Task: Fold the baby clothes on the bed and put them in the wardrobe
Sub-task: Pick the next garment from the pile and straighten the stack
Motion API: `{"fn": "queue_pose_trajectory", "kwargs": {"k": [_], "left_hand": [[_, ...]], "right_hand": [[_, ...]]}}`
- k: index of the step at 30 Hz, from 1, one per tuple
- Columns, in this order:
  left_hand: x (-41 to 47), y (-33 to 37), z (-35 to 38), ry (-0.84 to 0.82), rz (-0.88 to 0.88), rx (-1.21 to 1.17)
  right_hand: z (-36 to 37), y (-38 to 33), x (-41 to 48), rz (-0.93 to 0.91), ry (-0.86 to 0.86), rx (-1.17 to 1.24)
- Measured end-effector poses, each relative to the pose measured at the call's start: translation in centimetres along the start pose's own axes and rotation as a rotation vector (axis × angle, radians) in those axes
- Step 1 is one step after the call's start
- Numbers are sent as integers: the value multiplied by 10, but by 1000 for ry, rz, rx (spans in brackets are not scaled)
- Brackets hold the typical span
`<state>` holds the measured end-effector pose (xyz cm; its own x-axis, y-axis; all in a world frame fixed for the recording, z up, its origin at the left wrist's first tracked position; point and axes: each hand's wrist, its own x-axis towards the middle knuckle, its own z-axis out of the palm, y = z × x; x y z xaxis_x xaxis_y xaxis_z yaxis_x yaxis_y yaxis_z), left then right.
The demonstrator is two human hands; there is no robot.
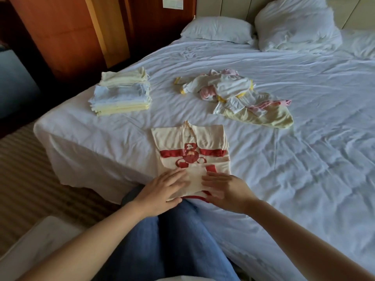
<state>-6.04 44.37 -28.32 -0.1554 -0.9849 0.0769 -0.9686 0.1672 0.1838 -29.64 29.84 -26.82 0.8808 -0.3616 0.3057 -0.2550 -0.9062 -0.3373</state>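
From my remote seat the head camera gave me a bedroom with a wide bed (284,159) under a creased white sheet, two white pillows (217,29) at its far end and reddish wooden panelling (60,33) along the left wall above a striped carpet (26,169). At the near edge of the bed lay a cream baby garment (188,147) with a red band and a red cartoon print, its neck pointing away from me and its lower part turned up over the front. The left hand (162,191) lay flat on the left side of that turned-up part, fingers stretched out and close together, thumb along the near edge of the cloth. The right hand (225,191) lay on the right side in the same way, fingers straight and pointing towards the left hand; neither hand had closed round anything that I could see. A neat stack of folded clothes (121,94) in pale yellow and pale blue sat near the left corner of the bed. A loose heap of unfolded clothes (233,94) in white, yellow and pink lay further back and to the right, well apart from the stack. Blue jeans (178,240) showed below the hands.
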Motion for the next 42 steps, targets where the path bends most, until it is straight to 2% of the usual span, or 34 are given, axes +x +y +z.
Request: {"fn": "queue_pose_trajectory", "kwargs": {"k": [4,10,15,20,23,30,33,36,38,42], "left_hand": [[1,-1,0,-93,-12,38],[2,-4,1,-105,-16,30],[3,-3,-4,-128,-5,37],[3,0,-6,-92,-62,-25],[2,3,-9,-30,-100,-78],[-2,-1,-31,207,-337,-184],[-2,-9,-37,248,-459,-331],[3,-17,-42,324,-497,-468],[11,-22,-45,394,-521,-546],[41,-36,-59,614,-590,-641]], "right_hand": [[1,6,-12,-58,-196,-123],[-4,3,-6,-66,-137,-116],[-20,-8,16,344,-221,83],[-25,-5,31,494,-194,260],[-28,-5,34,516,-187,285],[-37,-10,39,482,-195,286],[-39,-6,38,424,-256,208],[-44,-1,41,384,-264,141],[-51,4,52,481,-174,154],[-67,20,91,624,128,233]]}}
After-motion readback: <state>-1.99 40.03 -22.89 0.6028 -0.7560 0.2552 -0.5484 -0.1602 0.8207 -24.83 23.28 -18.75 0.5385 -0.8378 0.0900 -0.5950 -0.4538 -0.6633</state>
